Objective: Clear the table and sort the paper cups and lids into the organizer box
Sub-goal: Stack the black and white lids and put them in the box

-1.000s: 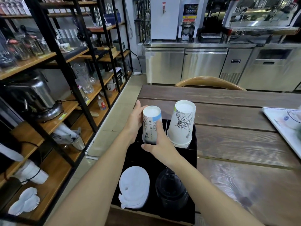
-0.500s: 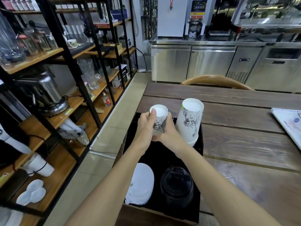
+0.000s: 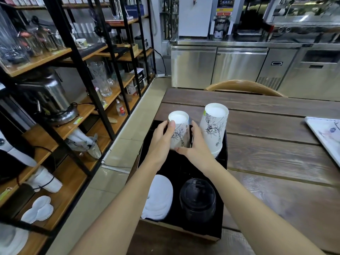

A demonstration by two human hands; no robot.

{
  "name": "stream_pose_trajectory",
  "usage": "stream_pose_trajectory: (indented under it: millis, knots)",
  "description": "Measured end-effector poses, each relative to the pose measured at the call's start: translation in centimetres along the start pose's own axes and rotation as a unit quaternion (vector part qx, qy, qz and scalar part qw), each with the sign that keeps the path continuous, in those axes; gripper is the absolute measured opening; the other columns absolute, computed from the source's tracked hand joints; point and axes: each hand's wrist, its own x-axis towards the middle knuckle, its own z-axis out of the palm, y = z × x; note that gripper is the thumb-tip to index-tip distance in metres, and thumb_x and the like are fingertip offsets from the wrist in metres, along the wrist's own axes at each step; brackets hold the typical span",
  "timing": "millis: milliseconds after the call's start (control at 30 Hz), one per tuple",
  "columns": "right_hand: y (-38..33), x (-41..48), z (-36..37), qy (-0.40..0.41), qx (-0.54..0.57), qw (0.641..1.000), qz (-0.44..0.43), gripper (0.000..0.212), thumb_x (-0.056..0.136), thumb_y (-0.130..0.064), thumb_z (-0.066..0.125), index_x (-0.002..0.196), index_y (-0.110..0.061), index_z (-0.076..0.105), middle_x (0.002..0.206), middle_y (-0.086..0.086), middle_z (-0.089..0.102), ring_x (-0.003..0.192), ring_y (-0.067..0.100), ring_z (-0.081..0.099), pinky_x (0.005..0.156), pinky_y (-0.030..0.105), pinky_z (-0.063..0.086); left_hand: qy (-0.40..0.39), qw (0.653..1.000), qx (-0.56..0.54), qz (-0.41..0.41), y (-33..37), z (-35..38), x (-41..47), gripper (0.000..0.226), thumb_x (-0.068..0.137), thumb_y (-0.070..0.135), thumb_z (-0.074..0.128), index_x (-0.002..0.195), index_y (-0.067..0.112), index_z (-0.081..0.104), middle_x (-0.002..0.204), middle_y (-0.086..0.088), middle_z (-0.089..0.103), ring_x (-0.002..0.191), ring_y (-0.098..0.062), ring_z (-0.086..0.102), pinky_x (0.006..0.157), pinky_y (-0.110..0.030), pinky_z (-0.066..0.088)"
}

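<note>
Holding a small upturned paper cup (image 3: 179, 130) over the organizer box (image 3: 223, 216), both hands wrapped its sides.

Within the black organizer box, which sat at the wooden table's (image 3: 276, 162) corner, the far-left compartment received the small cup, its base up, gripped between the left hand (image 3: 161, 139) and the right hand (image 3: 197, 147). Beside it, in the box's far-right compartment, stood a taller stack of upturned printed cups (image 3: 213, 127), leaning slightly. The box's near-left compartment held a pile of white lids (image 3: 159, 198); its near-right compartment held a stack of black lids (image 3: 197, 198). Right of the box, at the table's edge, lay a white tray (image 3: 325, 133).
</note>
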Motion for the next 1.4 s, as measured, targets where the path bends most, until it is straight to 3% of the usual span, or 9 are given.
stream_pose_trajectory:
  millis: [67, 167, 300, 467, 733, 900, 1033, 1200, 1400]
  knots:
    - [0.3, -1.1, -0.5, 0.032, -0.044, 0.998, -0.01, 0.05, 0.078, 0.009, 0.061, 0.115, -0.02, 0.044, 0.097, -0.023, 0.047, 0.091, -0.014, 0.053, 0.072, -0.004, 0.038, 0.046, 0.999, 0.022, 0.012, -0.9, 0.0, -0.7, 0.026, 0.092, 0.036, 0.052, 0.112, 0.019, 0.054, 0.118, 0.006, 0.058, 0.113, -0.008, 0.054, 0.09, -0.02, 0.042]
    - [1.3, -2.6, -1.2, 0.052, -0.113, 0.992, 0.015, 0.037, 0.086, -0.006, 0.059, 0.122, -0.01, 0.052, 0.116, -0.002, 0.057, 0.102, 0.01, 0.052, 0.083, 0.011, 0.038, 0.058, 0.996, 0.064, 0.011, -2.0, 0.4, -2.2, 0.015, 0.091, 0.023, 0.056, 0.106, 0.019, 0.057, 0.101, 0.008, 0.06, 0.1, -0.007, 0.057, 0.09, -0.022, 0.044]
    - [2.8, -4.7, -1.9, 0.057, -0.173, 0.981, 0.061, 0.033, 0.088, -0.014, 0.058, 0.12, -0.006, 0.056, 0.12, 0.007, 0.06, 0.101, 0.013, 0.053, 0.088, 0.022, 0.038, 0.013, 0.996, 0.082, -0.019, -3.4, 1.5, -4.5, 0.014, 0.091, 0.016, 0.055, 0.103, 0.014, 0.062, 0.089, 0.013, 0.06, 0.085, 0.002, 0.056, 0.074, -0.008, 0.044]
    - [4.2, -7.6, -2.1, 0.07, -0.188, 0.975, 0.098, 0.036, 0.09, -0.023, 0.056, 0.122, -0.006, 0.054, 0.121, 0.01, 0.06, 0.11, 0.021, 0.056, 0.093, 0.027, 0.041, -0.018, 0.994, 0.09, -0.052, -4.8, 2.7, -6.6, 0.023, 0.092, 0.016, 0.053, 0.114, 0.01, 0.059, 0.101, 0.004, 0.061, 0.098, -0.009, 0.056, 0.087, -0.02, 0.041]
    - [5.0, -10.6, -2.0, 0.053, -0.209, 0.966, 0.14, 0.048, 0.092, -0.031, 0.052, 0.134, -0.008, 0.045, 0.134, 0.01, 0.054, 0.124, 0.024, 0.049, 0.096, 0.029, 0.038, -0.028, 0.992, 0.07, -0.103, -6.7, 3.8, -9.3, 0.037, 0.097, 0.024, 0.044, 0.133, 0.013, 0.046, 0.119, 0.003, 0.051, 0.109, -0.009, 0.047, 0.088, -0.023, 0.036]
    - [5.2, -11.3, -2.0, 0.036, -0.202, 0.964, 0.167, 0.044, 0.094, -0.031, 0.048, 0.131, -0.008, 0.047, 0.127, 0.011, 0.058, 0.114, 0.026, 0.054, 0.085, 0.029, 0.044, -0.031, 0.984, 0.054, -0.165, -7.9, 4.3, -9.8, 0.041, 0.096, 0.033, 0.043, 0.134, 0.016, 0.044, 0.129, -0.003, 0.054, 0.117, -0.019, 0.052, 0.1, -0.036, 0.044]
    - [5.5, -11.7, -2.2, 0.026, -0.185, 0.968, 0.165, 0.032, 0.097, -0.024, 0.044, 0.124, -0.008, 0.05, 0.121, 0.009, 0.06, 0.11, 0.022, 0.055, 0.078, 0.024, 0.038, -0.047, 0.983, 0.035, -0.175, -8.5, 4.6, -10.2, 0.042, 0.097, 0.034, 0.043, 0.136, 0.018, 0.041, 0.125, 0.0, 0.053, 0.114, -0.017, 0.051, 0.092, -0.03, 0.042]
    - [5.9, -12.2, -3.1, -0.005, -0.143, 0.976, 0.167, 0.035, 0.095, -0.021, 0.049, 0.13, -0.013, 0.048, 0.116, -0.001, 0.058, 0.113, 0.017, 0.055, 0.086, 0.025, 0.042, -0.056, 0.99, 0.024, -0.126, -8.6, 4.8, -10.6, 0.037, 0.096, 0.022, 0.046, 0.133, 0.016, 0.043, 0.126, -0.004, 0.055, 0.11, -0.015, 0.054, 0.085, -0.022, 0.043]
    - [5.8, -11.9, -2.8, -0.004, -0.145, 0.975, 0.166, 0.037, 0.094, -0.026, 0.051, 0.13, -0.016, 0.049, 0.122, 0.002, 0.062, 0.113, 0.02, 0.058, 0.094, 0.032, 0.048, -0.016, 0.991, 0.006, -0.131, -9.2, 4.9, -10.4, 0.038, 0.1, 0.026, 0.035, 0.137, 0.02, 0.042, 0.127, 0.001, 0.052, 0.115, -0.014, 0.049, 0.089, -0.024, 0.039]
